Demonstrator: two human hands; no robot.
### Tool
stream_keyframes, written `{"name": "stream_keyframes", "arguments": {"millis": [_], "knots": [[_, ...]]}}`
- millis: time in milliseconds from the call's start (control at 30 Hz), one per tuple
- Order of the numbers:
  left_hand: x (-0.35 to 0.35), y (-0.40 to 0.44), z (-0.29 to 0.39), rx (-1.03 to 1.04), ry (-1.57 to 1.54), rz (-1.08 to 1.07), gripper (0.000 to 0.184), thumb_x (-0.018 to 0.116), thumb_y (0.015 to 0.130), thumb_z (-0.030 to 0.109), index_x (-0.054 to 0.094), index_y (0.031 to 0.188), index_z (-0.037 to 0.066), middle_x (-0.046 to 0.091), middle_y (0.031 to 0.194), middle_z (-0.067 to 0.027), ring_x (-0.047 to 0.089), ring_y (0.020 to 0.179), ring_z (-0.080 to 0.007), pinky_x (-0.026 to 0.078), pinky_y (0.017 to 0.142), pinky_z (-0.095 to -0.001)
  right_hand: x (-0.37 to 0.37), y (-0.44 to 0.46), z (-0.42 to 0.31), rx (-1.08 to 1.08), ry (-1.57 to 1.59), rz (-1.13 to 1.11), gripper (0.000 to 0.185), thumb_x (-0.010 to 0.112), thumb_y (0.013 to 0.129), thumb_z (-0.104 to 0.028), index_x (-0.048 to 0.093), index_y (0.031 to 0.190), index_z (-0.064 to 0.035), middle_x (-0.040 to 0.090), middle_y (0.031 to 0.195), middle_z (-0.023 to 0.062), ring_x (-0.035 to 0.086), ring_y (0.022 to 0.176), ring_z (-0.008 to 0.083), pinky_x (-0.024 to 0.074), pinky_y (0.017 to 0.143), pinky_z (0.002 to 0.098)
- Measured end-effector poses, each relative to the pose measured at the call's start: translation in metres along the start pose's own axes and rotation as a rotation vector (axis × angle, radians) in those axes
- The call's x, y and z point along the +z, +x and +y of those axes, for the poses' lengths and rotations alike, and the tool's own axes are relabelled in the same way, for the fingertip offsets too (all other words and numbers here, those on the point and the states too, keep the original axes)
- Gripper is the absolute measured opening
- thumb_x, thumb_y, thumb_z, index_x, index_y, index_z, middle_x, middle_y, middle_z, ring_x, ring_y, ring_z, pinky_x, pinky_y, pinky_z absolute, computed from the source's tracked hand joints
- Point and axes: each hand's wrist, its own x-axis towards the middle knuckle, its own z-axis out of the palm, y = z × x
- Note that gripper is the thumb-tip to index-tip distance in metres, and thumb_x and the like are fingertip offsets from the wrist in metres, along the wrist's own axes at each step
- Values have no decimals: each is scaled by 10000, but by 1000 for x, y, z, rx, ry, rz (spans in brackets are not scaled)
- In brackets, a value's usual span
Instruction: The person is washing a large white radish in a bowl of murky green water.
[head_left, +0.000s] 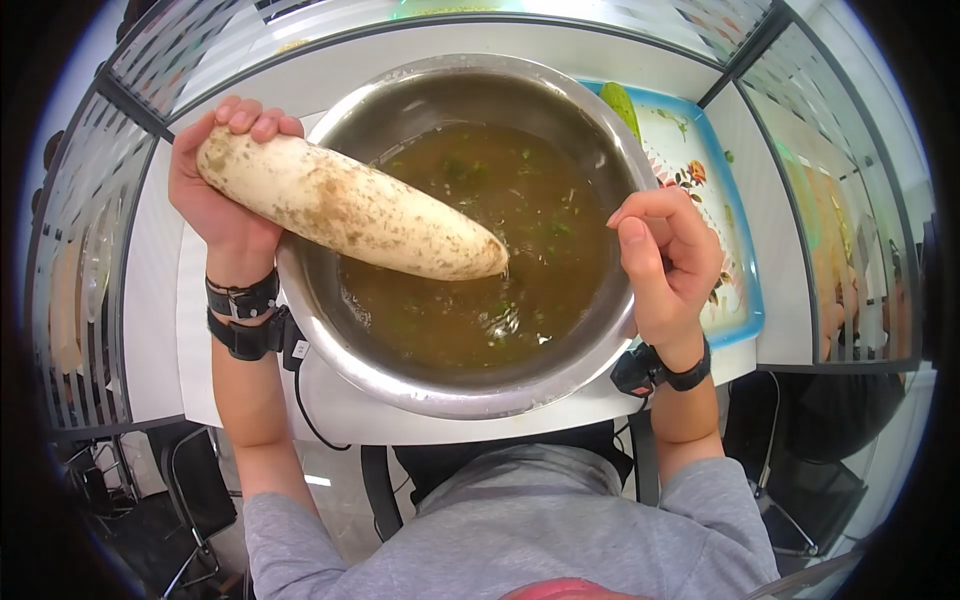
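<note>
My left hand is wrapped round the thick end of a large white daikon radish, which has brown dirt stains on its skin. The radish slants down to the right over a big stainless steel basin, its narrow tip just above or touching the water. Murky brown water with green bits fills the lower part of the basin. Over the basin's right rim is my right hand, its fingers curled in and the thumb close to the index finger. No object shows in it.
A blue-edged tray with a flower pattern lies right of the basin, partly beneath it. On it is a green cucumber-like vegetable, partly hidden. Partition panels border the white table. A black cable hangs from my left wrist strap.
</note>
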Motion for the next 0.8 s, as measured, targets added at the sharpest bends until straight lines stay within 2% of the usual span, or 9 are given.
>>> {"name": "stream_keyframes", "arguments": {"millis": [167, 433, 667, 800], "knots": [[1, -1, -1, 40, -66, 21, 145, 480, 944, 236, 533, 909, 106, 570, 851, -25, 572, 854, -215, 475, 938, -409, 0, 1, -1, -16, 1, -3, 37, 603, 953, -6, 637, 966, 3, 549, 575, -37, 421, 485, 2, 293, 486, 199], [21, -5, -8, 6, 555, -81, 146, 506, 920, 204, 518, 860, 71, 549, 802, -76, 582, 795, -233, 493, 875, -409, -1, 2, -1, -20, -11, -11, 41, 601, 950, -4, 638, 966, 6, 553, 575, -33, 438, 487, 5, 303, 486, 201], [23, -4, -9, -9, 598, -95, 161, 509, 923, 211, 523, 852, 67, 550, 794, -77, 581, 793, -231, 494, 874, -404, 1, 2, -1, -24, 15, -3, 42, 598, 949, 11, 636, 967, 9, 553, 575, -37, 437, 486, 1, 297, 482, 196], [21, -4, -8, -10, 517, -52, 156, 501, 933, 214, 530, 869, 74, 560, 822, -69, 580, 826, -217, 485, 902, -396, 0, 1, -1, -19, 12, -9, 42, 597, 948, 12, 636, 965, 10, 552, 573, -37, 440, 484, 2, 299, 478, 200]]}}
